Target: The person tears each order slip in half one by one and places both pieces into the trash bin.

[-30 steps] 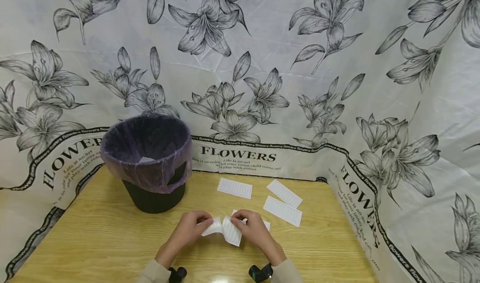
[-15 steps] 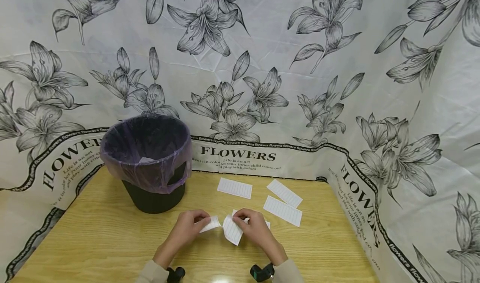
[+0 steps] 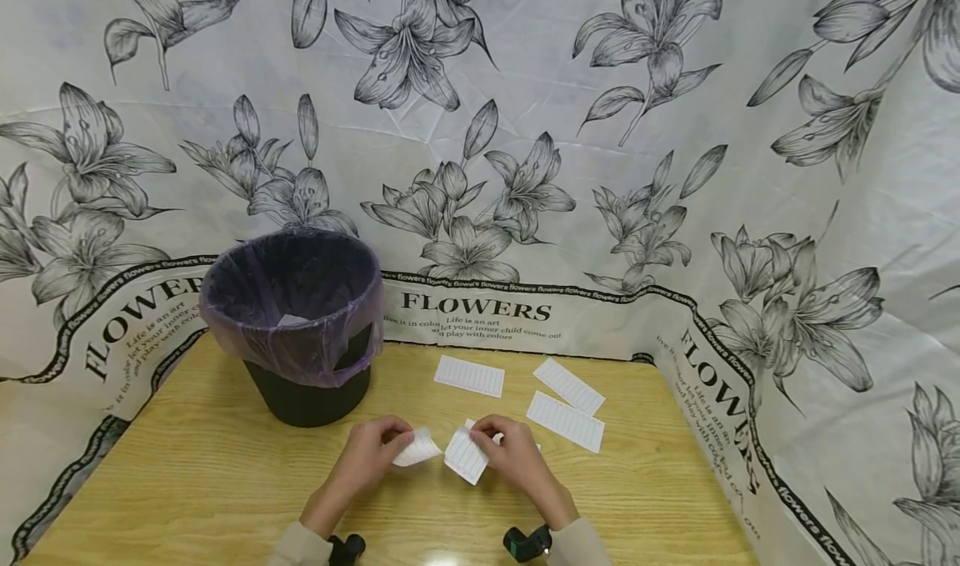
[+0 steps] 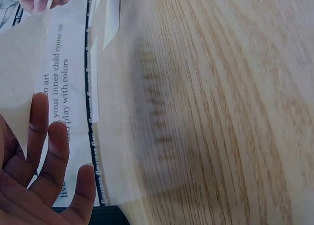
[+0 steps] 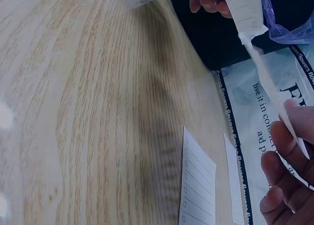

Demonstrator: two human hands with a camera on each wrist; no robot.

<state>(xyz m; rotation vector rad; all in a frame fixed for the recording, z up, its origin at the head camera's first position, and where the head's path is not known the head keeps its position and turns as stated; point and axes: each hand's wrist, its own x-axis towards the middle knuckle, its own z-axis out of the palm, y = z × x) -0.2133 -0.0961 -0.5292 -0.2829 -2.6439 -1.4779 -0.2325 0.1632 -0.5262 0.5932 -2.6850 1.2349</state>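
Note:
A lined paper slip is torn across above the table. My left hand [image 3: 367, 449] pinches its left part [image 3: 417, 449] between thumb and fingers, and my right hand [image 3: 513, 458] pinches the right part [image 3: 467, 455]. From the right wrist, the ragged end of the left part [image 5: 248, 14] meets the edge-on right part [image 5: 269, 82] at a narrow spot. Seen from the left wrist, the blank back of the paper [image 4: 22, 63] covers some of the left fingers [image 4: 58, 141]. Another slip lies mostly hidden behind the right hand.
A black waste bin [image 3: 307, 403] with a purple liner [image 3: 300, 358] stands at the back left, a bit of paper [image 3: 292, 320] inside. Three lined slips lie at the back right: one alone [image 3: 469, 376], two overlapping [image 3: 565, 422]. A flower-printed cloth [image 3: 480, 216] surrounds the wooden table [image 3: 225, 483].
My hands have moved slightly apart, the left one leftward. The gap between the two parts of the slip has widened, and the left part has turned. The bin and table slips stay put.

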